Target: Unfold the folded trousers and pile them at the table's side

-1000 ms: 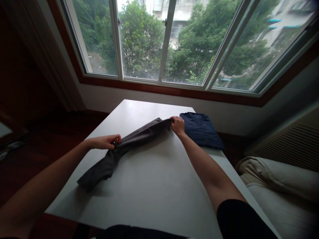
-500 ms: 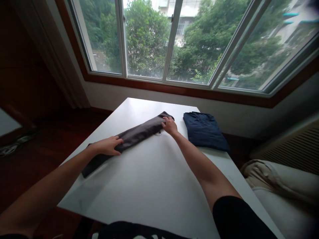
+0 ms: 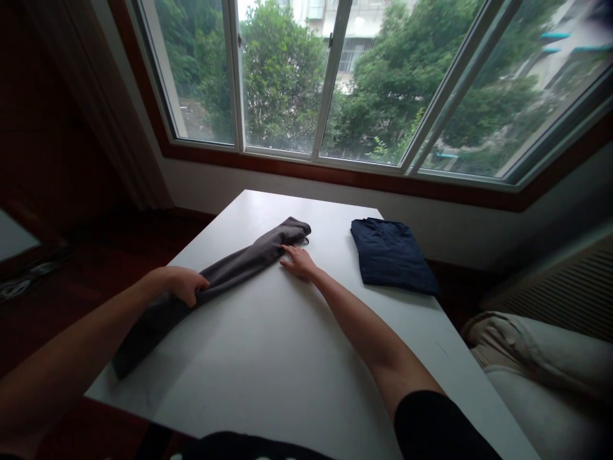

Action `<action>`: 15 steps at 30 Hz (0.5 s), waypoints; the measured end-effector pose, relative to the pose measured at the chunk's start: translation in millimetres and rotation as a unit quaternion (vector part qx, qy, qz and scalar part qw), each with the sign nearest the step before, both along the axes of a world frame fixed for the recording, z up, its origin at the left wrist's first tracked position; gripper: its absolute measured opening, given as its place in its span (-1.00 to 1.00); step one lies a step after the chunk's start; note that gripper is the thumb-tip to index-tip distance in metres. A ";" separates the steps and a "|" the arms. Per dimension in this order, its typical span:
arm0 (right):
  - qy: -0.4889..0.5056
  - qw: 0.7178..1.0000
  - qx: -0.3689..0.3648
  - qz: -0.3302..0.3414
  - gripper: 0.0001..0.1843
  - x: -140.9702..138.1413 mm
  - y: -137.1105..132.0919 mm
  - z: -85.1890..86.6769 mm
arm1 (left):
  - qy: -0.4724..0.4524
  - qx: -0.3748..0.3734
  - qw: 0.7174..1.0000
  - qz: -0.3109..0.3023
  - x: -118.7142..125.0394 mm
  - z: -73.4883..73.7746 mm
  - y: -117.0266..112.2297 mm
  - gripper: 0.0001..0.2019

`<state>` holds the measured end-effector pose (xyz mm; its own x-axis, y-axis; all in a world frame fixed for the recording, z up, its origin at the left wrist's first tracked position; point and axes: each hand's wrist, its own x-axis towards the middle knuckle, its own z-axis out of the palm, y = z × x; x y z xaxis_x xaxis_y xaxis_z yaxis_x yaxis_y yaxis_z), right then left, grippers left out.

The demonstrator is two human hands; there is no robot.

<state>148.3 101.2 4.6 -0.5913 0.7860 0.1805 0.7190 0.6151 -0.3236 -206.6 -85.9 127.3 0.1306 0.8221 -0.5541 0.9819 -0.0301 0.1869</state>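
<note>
A long grey garment (image 3: 239, 262) lies folded into a narrow strip across the left part of the white table (image 3: 287, 358), its lower end hanging at the table's left edge. My left hand (image 3: 179, 283) is closed on the strip near its lower middle. My right hand (image 3: 297, 260) lies flat with fingers stretched out, touching the strip's near edge just below its far end. A folded dark blue garment (image 3: 390, 255) rests at the far right of the table, apart from both hands.
A wide window (image 3: 335, 83) with a red-brown sill runs behind the table. Dark wooden floor (image 3: 71, 275) lies to the left. A beige cushion or bedding (image 3: 541, 358) sits close by the table's right edge.
The grey garment was lowered flat onto the table and drawn toward the left edge. My left hand slid down along it and closed; my right hand let go of the far end and opened flat.
</note>
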 end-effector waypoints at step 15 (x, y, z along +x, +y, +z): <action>0.012 0.943 0.152 -0.296 -0.60 129.0 27.1 30.3 | 0.004 0.278 0.959 -0.058 132.7 -93.8 85.6 -0.35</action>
